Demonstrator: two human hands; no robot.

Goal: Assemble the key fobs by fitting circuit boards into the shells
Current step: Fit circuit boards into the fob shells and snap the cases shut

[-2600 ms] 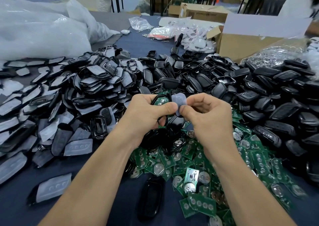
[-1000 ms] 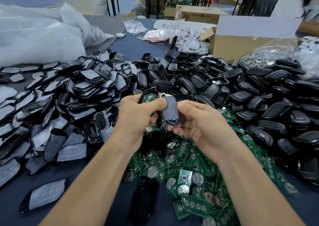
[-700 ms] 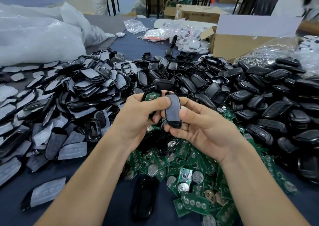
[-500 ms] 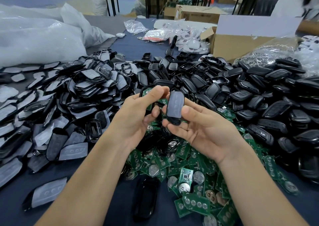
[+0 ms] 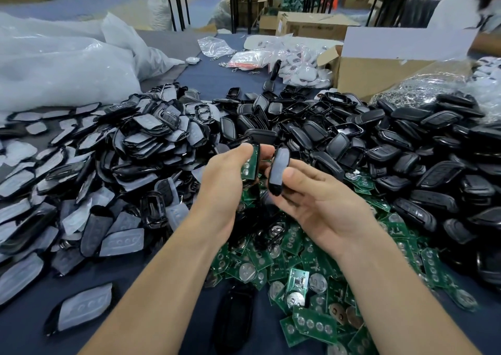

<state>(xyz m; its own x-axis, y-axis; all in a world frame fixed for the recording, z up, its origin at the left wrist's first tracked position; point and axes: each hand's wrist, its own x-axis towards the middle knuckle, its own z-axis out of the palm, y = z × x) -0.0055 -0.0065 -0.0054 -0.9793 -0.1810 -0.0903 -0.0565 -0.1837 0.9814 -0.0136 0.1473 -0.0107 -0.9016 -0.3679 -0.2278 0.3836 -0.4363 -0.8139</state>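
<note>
Our left hand pinches a green circuit board between thumb and curled fingers, raised above the table, with a black rim showing along the board's edge. Our right hand grips a black shell half upright, the thumb pressed on its lower part and the fingers curled behind it, just beside the board with a narrow gap between them. Beneath both hands lies a heap of loose circuit boards, with black shells piled to the right and gray-padded covers to the left.
</note>
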